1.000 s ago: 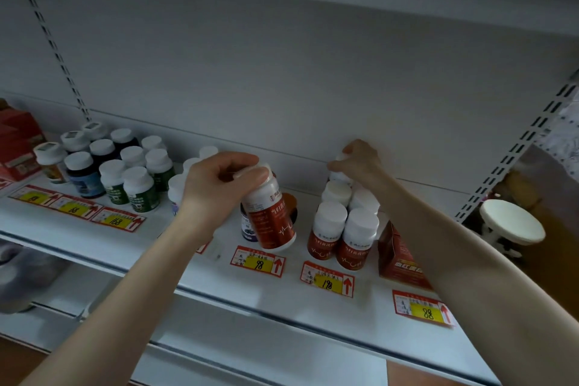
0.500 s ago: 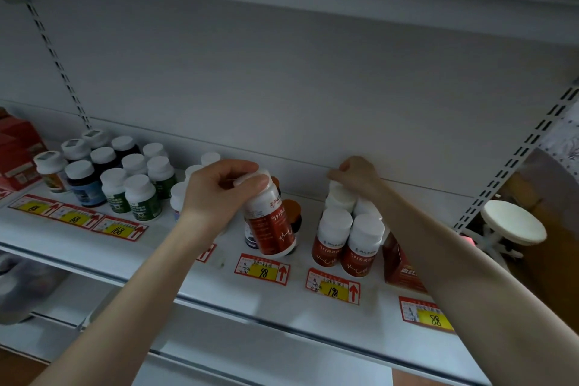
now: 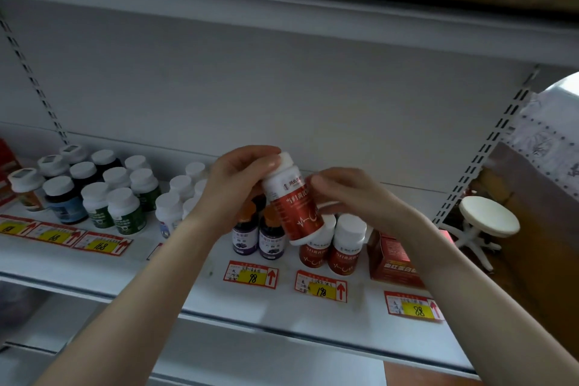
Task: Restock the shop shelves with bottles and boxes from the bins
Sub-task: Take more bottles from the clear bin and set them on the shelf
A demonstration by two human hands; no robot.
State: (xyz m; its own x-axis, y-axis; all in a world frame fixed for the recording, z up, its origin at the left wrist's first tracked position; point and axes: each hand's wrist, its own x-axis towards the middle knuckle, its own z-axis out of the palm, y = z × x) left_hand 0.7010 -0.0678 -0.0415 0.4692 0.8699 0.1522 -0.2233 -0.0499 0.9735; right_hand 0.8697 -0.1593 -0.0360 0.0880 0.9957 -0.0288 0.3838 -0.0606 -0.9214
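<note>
Head-camera view of a white shop shelf (image 3: pixel 188 288), seen from just below its front edge. Two bare arms reach up from the bottom of the view, and both hands meet on one bottle.

The held bottle (image 3: pixel 293 213) has a white cap and a red label with white writing. It is lifted clear of the shelf and tilted, cap up and to the left, base down and to the right. The left hand (image 3: pixel 238 180) curls over its cap and shoulder. The right hand (image 3: pixel 344 194) grips its side, thumb across the label.

Directly below the held bottle stand two matching red-labelled bottles (image 3: pixel 344 246), upright and side by side, with more white caps partly hidden behind them. Just below and left of the held bottle are two dark purple-labelled bottles (image 3: pixel 271 240) with orange caps. Further left of it stands a group of plain white bottles (image 3: pixel 170 208), then a cluster of green-labelled bottles (image 3: pixel 125 213) and a blue-labelled bottle (image 3: pixel 64 202). Below and right of the held bottle, a red box (image 3: pixel 391 263) rests on the shelf, partly covered by the right forearm.

Red and yellow price tags lie flat along the shelf front below the held bottle, reading 98 (image 3: pixel 250 275), 198 (image 3: pixel 321 287) and 88 (image 3: pixel 413 308). Far to the right of it, past the shelf upright, stands a white round stool (image 3: pixel 488 219).
</note>
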